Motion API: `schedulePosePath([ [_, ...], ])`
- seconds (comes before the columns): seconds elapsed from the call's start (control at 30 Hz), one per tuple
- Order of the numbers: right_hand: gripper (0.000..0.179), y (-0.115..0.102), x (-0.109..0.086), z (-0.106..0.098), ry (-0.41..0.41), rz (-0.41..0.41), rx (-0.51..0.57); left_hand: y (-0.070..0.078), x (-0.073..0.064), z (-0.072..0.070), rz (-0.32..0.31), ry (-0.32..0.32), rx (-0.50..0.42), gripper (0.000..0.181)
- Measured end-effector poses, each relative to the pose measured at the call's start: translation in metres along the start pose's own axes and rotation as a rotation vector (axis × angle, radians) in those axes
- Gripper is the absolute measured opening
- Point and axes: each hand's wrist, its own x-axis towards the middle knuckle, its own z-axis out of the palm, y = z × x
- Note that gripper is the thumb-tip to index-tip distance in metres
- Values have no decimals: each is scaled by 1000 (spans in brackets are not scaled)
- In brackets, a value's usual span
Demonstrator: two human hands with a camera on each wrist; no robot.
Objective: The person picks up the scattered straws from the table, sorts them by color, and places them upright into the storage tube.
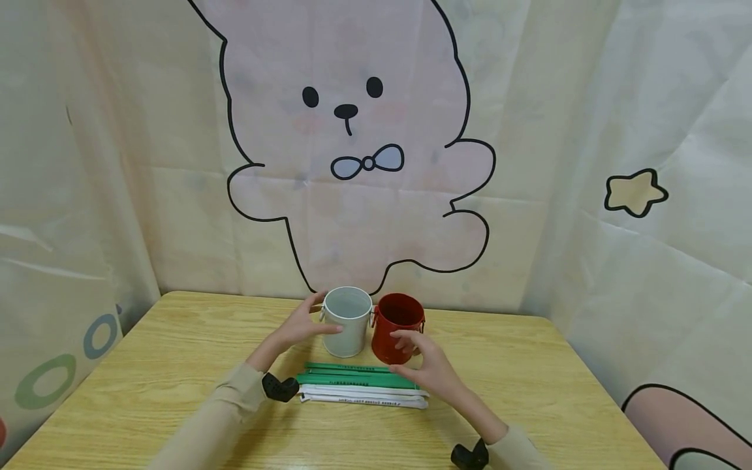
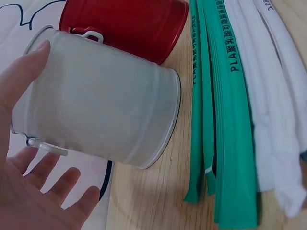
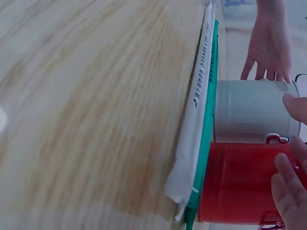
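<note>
A white metal bucket and a red metal bucket stand upright side by side, each with small handle loops at the rim. My left hand is spread around the left side of the white bucket. In the left wrist view its thumb overlaps the rim, and its other fingers are apart near the loop. In front of the red bucket is my right hand, its loosely bent fingers overlapping the red wall in the right wrist view. Green wrapped straws and white wrapped straws lie in front of the buckets.
The buckets and straws are on a light wooden table. A cloth backdrop with a cartoon bear hangs right behind the table's far edge, and more cloth hangs at both sides. Black wrist devices are at both sleeves.
</note>
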Motion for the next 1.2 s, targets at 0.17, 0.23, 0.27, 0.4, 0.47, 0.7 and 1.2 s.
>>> schedulePosePath([
  [0.17,52,24,0,10,-92,62,41,-1,7,7,17,-15,-20,87],
  [0.23,52,29,0,12,-129,87,72,-1,9,10,26,-22,-34,85],
  [0.27,52,31,0,12,-146,96,86,0,9,11,30,-19,-41,85],
  [0.4,53,36,1,15,-221,120,142,0,9,14,43,7,-78,85],
  [0.47,54,38,1,16,-257,136,162,0,10,15,41,21,-89,85],
  [0.7,53,40,4,21,-368,167,193,-5,13,18,40,46,-81,85],
  [1.2,36,36,11,33,-472,97,22,-12,6,23,32,143,-23,83],
])
